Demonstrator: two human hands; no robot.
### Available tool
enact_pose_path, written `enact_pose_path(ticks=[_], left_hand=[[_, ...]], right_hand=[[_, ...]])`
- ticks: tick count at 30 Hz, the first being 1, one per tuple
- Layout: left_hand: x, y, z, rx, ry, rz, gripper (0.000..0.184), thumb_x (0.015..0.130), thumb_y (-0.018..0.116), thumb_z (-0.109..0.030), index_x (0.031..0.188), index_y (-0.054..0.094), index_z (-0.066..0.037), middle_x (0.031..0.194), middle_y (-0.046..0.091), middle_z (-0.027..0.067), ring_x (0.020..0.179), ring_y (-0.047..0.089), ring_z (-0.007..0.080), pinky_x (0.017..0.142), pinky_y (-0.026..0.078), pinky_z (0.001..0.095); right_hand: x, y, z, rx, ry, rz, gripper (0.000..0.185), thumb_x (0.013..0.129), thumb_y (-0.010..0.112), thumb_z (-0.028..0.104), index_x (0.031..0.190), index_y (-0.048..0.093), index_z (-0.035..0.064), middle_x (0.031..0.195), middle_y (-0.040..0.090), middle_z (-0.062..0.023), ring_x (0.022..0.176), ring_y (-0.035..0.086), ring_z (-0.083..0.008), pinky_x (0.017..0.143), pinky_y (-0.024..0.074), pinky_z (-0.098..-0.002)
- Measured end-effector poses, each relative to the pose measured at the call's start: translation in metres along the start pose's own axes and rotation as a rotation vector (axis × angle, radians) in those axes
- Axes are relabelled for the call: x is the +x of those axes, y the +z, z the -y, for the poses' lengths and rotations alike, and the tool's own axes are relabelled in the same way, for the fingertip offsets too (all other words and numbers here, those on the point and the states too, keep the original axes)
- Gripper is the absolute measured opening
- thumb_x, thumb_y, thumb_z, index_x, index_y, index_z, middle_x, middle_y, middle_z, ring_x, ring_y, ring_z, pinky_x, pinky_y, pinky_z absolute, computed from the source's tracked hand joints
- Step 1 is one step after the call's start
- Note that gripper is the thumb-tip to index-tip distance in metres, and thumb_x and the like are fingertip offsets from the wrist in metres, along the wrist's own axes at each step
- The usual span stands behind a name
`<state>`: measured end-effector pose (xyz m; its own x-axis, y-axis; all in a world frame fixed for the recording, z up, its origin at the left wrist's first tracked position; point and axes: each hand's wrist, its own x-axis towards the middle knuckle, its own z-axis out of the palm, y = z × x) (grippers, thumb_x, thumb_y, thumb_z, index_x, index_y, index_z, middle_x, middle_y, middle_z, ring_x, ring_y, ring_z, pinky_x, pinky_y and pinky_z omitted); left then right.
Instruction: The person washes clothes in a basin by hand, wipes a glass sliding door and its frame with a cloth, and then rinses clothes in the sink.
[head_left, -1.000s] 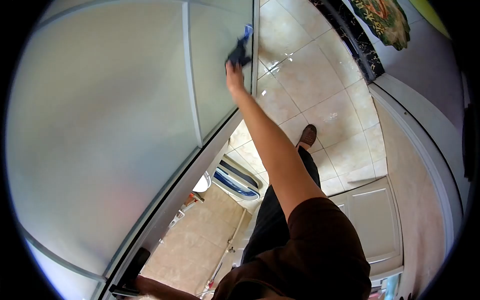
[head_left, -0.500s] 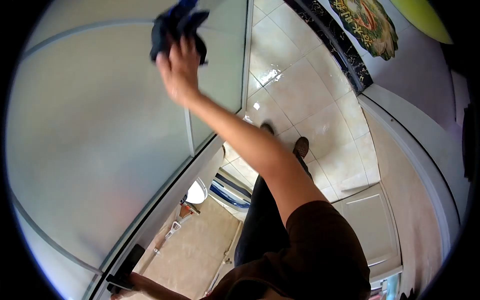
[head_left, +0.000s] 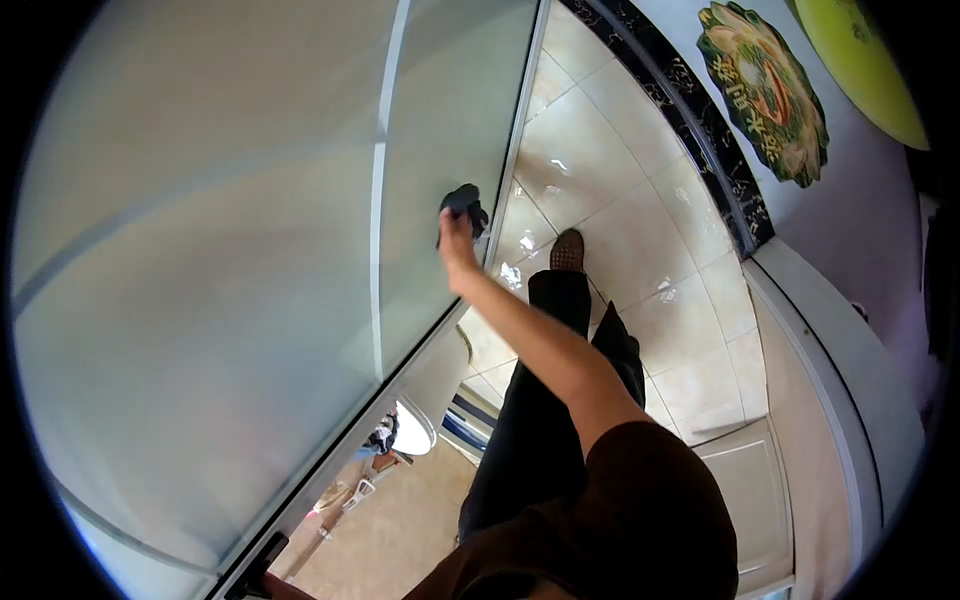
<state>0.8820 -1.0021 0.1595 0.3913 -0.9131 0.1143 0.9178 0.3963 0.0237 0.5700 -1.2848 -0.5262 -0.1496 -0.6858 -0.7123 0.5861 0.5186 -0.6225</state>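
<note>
My right hand (head_left: pixel 459 250) is closed on a dark cloth (head_left: pixel 463 205), which it presses against the frosted glass panel (head_left: pixel 250 300) near its right edge frame. The cloth is bunched up under and beyond the fingers. At the bottom left, my left hand (head_left: pixel 277 586) shows only in part, at a black handle (head_left: pixel 262 562) on the panel's lower edge; its fingers are mostly hidden by the handle and the frame.
Wet, shiny floor tiles (head_left: pixel 640 250) lie right of the panel, under my feet. A black marble sill (head_left: pixel 690 110) curves behind them. A leaf-shaped mat (head_left: pixel 765 95) is at the upper right. A white basin (head_left: pixel 415 428) and a pale cabinet door (head_left: pixel 750 490) are lower down.
My right hand has moved with the cloth from the upper middle of the glass down and right, near the edge frame. The view has shifted, and less of my left hand shows.
</note>
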Motion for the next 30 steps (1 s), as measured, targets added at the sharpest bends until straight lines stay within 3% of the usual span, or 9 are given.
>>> enact_pose_path(ticks=[3, 7, 11, 14, 20, 21, 24, 27, 30], left_hand=[[0.016, -0.002, -0.005, -0.166, -0.114, -0.101, 0.052, 0.094, 0.053, -0.034, 0.113, 0.054, 0.013, 0.120, 0.051, 0.0349, 0.115, 0.041, 0.0609, 0.096, 0.014, 0.0840], [0.036, -0.022, 0.017, -0.368, -0.232, -0.214, 0.050, 0.094, 0.053, -0.034, 0.113, 0.054, 0.013, 0.118, 0.051, 0.0345, 0.114, 0.042, 0.0609, 0.094, 0.017, 0.0839], [0.049, -0.045, 0.038, -0.673, -0.397, -0.367, 0.048, 0.094, 0.054, -0.032, 0.112, 0.055, 0.012, 0.116, 0.052, 0.0341, 0.112, 0.044, 0.0609, 0.092, 0.020, 0.0838], [0.053, -0.052, 0.040, -0.901, -0.521, -0.477, 0.047, 0.094, 0.055, -0.031, 0.111, 0.055, 0.012, 0.115, 0.053, 0.0337, 0.110, 0.045, 0.0610, 0.091, 0.022, 0.0837], [0.046, -0.032, 0.022, -1.346, -0.697, -0.669, 0.044, 0.094, 0.056, -0.030, 0.110, 0.056, 0.011, 0.112, 0.055, 0.0330, 0.107, 0.048, 0.0610, 0.088, 0.027, 0.0836], [0.039, -0.024, 0.011, -1.209, -0.665, -0.634, 0.043, 0.094, 0.057, -0.029, 0.109, 0.056, 0.011, 0.112, 0.055, 0.0329, 0.106, 0.048, 0.0610, 0.088, 0.028, 0.0835], [0.012, 0.003, -0.040, -0.025, 0.076, -0.173, 0.041, 0.091, 0.061, -0.033, 0.114, 0.058, 0.001, 0.113, 0.057, 0.0285, 0.109, 0.049, 0.0564, 0.088, 0.032, 0.0813], [0.033, -0.059, 0.097, 1.493, 1.145, -0.208, 0.081, 0.076, 0.064, -0.067, 0.125, 0.056, -0.004, 0.135, 0.051, 0.0163, 0.125, 0.046, 0.0262, 0.109, 0.034, 0.0521], [0.020, -0.074, 0.132, 1.683, 0.901, -0.182, 0.080, 0.081, 0.049, -0.073, 0.129, 0.055, -0.009, 0.133, 0.053, 0.0158, 0.124, 0.047, 0.0346, 0.108, 0.031, 0.0586]], right_hand=[[-0.035, 0.031, 0.133, -0.161, -0.380, -0.131, 0.061, 0.098, 0.039, 0.044, 0.138, 0.037, -0.0017, 0.138, 0.036, -0.0282, 0.129, 0.031, -0.0476, 0.111, 0.0209, -0.0529], [0.096, 0.018, 0.248, -0.111, -0.730, -0.250, 0.058, 0.097, 0.039, 0.039, 0.133, 0.042, -0.0053, 0.140, 0.037, -0.0304, 0.130, 0.032, -0.0463, 0.111, 0.0221, -0.0514], [0.180, -0.044, 0.251, -0.049, -0.426, -0.134, 0.062, 0.096, 0.039, 0.044, 0.137, 0.038, -0.0028, 0.144, 0.036, -0.0247, 0.131, 0.036, -0.0399, 0.109, 0.0274, -0.0446], [0.209, -0.056, 0.147, 0.068, -0.043, -0.049, 0.064, 0.096, 0.039, 0.047, 0.142, 0.030, 0.0033, 0.147, 0.034, -0.0192, 0.132, 0.036, -0.0353, 0.109, 0.0286, -0.0437], [0.057, -0.005, -0.001, 0.331, 0.554, 0.013, 0.069, 0.096, 0.043, 0.050, 0.151, 0.020, 0.0157, 0.151, 0.032, -0.0092, 0.133, 0.038, -0.0271, 0.107, 0.0325, -0.0428], [0.021, 0.003, -0.003, 0.339, 0.611, 0.006, 0.067, 0.095, 0.044, 0.048, 0.151, 0.022, 0.0179, 0.150, 0.033, -0.0084, 0.132, 0.039, -0.0265, 0.106, 0.0345, -0.0435], [-0.072, 0.008, -0.007, 0.354, 0.643, 0.110, 0.053, 0.094, 0.050, 0.037, 0.142, 0.038, 0.0181, 0.137, 0.045, -0.0060, 0.123, 0.045, -0.0238, 0.101, 0.0387, -0.0429], [-0.136, -0.001, -0.026, 0.438, 0.683, 0.240, 0.031, 0.094, 0.057, 0.035, 0.118, 0.053, 0.0154, 0.098, 0.053, 0.0010, 0.088, 0.054, -0.0140, 0.077, 0.0468, -0.0320], [-0.231, -0.007, 0.039, 0.326, 0.563, 0.484, 0.032, 0.094, 0.056, 0.036, 0.120, 0.053, 0.0168, 0.096, 0.052, 0.0026, 0.087, 0.051, -0.0112, 0.076, 0.0437, -0.0276]])
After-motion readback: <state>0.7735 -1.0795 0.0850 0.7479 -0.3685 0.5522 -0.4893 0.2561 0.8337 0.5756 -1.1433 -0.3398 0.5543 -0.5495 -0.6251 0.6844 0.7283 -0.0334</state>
